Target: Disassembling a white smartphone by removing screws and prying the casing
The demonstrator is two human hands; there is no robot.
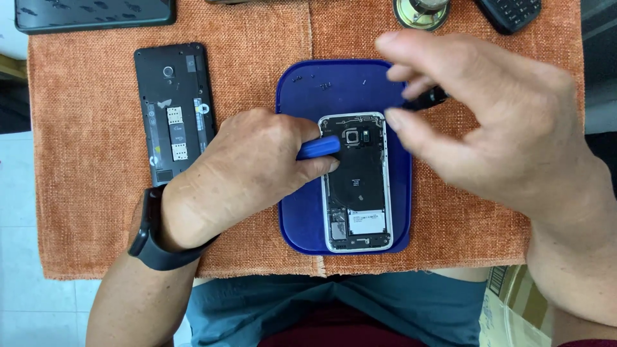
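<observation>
Working on the opened phone point(357, 182), we judge the step to be prising or loosening parts inside its uncovered back. It lies face down on a blue tray point(302, 218), which sits on an orange woven mat point(83, 160) over the tabletop. Our left hand point(241, 173) has its grip closed around a blue pry tool point(319, 147), whose tip rests at the phone's upper left edge beside the camera module. Our right hand point(495, 122) hovers above the tray's right side with thumb and fingers pinched on a small dark object point(427, 98); we cannot tell what it is. As we judge it, the next move calls for steady, shallow leverage so the thin parts inside do not bend.

A white rectangular label point(367, 222) sits low on the phone's inside. A second black phone point(174, 109), back cover off, lies to the left on the mat, with small white stickers down its middle. Tiny screws point(311, 80) lie scattered at the tray's top.
</observation>
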